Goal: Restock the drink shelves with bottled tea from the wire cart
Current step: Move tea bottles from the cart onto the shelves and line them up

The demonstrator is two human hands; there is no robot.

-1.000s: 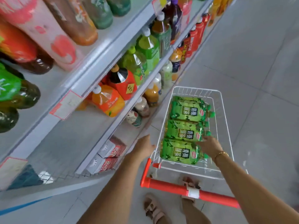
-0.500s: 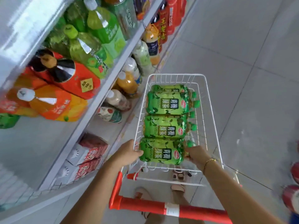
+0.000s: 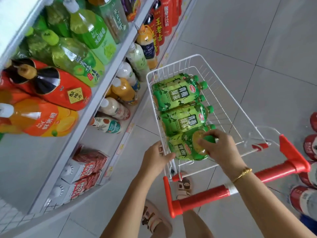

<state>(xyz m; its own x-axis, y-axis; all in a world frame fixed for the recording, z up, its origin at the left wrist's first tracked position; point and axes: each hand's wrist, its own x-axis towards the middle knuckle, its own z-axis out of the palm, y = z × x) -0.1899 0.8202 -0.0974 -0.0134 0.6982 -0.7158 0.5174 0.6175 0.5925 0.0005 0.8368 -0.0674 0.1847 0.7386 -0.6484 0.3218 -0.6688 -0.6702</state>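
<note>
Right hand (image 3: 221, 148) grips cap end of nearest tea bottle (image 3: 185, 148), at wire cart (image 3: 223, 107) near end. Left hand (image 3: 154, 158) holds cart left rim. Farther tea bottles (image 3: 183, 119) lie deeper inside cart. Drink shelves (image 3: 93, 107) left of cart.

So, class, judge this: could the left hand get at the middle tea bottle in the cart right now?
Probably yes. The left hand holds the wire cart's near rim, the middle tea bottle lies uncovered just beyond, and the cart is open-topped.
</note>
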